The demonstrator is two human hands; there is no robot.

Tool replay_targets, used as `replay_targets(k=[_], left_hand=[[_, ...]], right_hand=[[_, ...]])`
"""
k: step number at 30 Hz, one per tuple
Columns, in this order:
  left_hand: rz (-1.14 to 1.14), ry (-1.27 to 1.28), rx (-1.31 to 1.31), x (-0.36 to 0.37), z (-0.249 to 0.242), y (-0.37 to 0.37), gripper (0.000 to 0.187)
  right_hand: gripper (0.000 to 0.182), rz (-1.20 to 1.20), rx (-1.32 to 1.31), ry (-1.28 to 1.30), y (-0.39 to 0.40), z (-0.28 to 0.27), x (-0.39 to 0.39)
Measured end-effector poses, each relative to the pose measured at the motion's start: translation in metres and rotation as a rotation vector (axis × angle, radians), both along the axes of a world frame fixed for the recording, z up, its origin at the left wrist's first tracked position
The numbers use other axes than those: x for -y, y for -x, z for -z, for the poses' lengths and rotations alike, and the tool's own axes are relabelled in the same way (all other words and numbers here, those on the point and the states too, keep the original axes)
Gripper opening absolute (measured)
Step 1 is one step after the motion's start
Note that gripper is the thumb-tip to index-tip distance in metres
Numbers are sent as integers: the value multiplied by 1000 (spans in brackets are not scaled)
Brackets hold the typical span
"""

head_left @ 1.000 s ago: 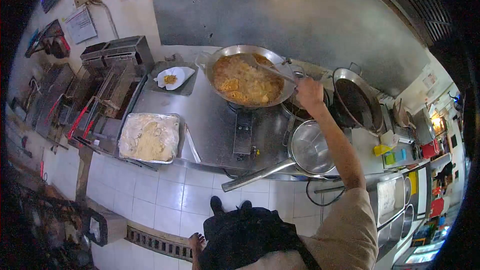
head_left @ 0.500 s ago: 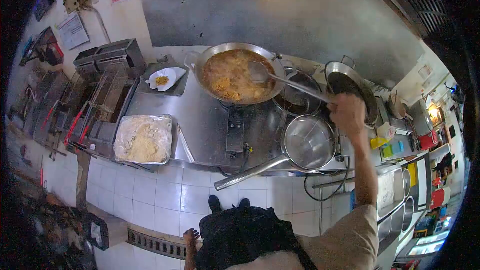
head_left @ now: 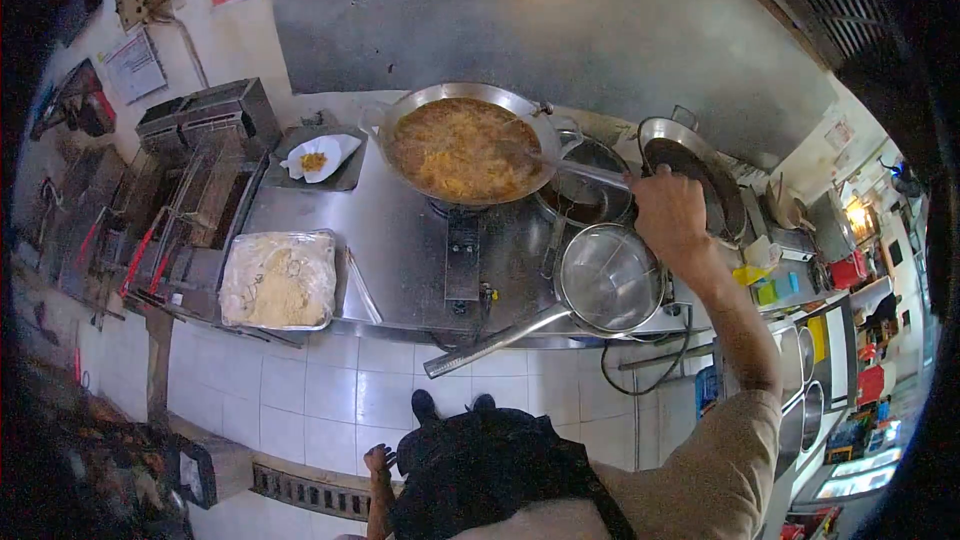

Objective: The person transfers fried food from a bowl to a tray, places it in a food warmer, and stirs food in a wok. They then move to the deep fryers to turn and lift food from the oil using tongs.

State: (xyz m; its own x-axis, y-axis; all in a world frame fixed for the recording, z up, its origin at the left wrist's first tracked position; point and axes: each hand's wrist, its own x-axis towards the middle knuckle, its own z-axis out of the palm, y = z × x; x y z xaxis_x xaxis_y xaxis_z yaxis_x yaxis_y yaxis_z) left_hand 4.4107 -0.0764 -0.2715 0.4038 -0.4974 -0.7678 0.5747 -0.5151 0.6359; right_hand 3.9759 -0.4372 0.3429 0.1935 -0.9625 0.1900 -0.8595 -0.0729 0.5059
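Observation:
My right hand (head_left: 672, 212) is wrapped round the end of a long metal ladle (head_left: 585, 171). The ladle slants left into a large two-handled wok (head_left: 450, 95), where its round head is mostly sunk in brown bubbling liquid with golden bits of food. Just below my right hand, a big round strainer (head_left: 610, 280) rests on the counter, its handle sticking out over the front edge. Down beside my black apron hangs my left hand (head_left: 380, 459), fingers a little apart and nothing visible in it.
A tray of pale crumbs (head_left: 278, 280) and metal tongs (head_left: 362, 285) lie left of the wok. Behind them is a lined dish of yellow bits (head_left: 318, 157). Fryers with baskets (head_left: 205, 180) stand far left. More dark pans (head_left: 695, 175) are at the right. A hose (head_left: 655, 385) hangs below.
The ladle's head has sunk deeper into the liquid, and its handle and my right hand have shifted slightly. The whole view has drifted a little. My left hand still hangs low.

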Motion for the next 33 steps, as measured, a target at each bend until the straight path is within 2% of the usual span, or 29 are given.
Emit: replay_targets(k=[2,4,9,12,15,18,21,24,26,28,30,33], left_hand=[[-3,-35,-10,-4,7,1,30],[2,-27,-35,-15,18,0,31],[19,-216,11,-28,18,6,38],[-56,67,9,-66,67,-1,40],[186,-152,-19,-45,22,-15,39],[-105,-191,-73,-36,31,-8,38],[-53,-75,-25,-34,11,-10,36],[48,-64,-47,-20,10,-14,34],[-77,-17,-258,-21,32,-19,35],[23,-89,-16,-11,16,-6,37],[39,70,-81,-8,7,-7,37],[64,10,-79,3,-5,-7,37]], right_hand=[[23,75,-16,24,-7,-2,5],[21,66,18,73,0,-8,13],[17,-18,33,238,28,-9,38],[15,2,6,206,32,-2,53],[17,-14,45,147,33,12,63],[17,-29,125,180,36,22,66],[16,-9,133,225,31,18,47],[15,-17,168,181,30,29,29],[15,-33,242,166,28,29,13],[18,-26,297,195,43,32,5],[23,15,318,265,69,37,-4],[22,193,565,283,107,39,-21]])
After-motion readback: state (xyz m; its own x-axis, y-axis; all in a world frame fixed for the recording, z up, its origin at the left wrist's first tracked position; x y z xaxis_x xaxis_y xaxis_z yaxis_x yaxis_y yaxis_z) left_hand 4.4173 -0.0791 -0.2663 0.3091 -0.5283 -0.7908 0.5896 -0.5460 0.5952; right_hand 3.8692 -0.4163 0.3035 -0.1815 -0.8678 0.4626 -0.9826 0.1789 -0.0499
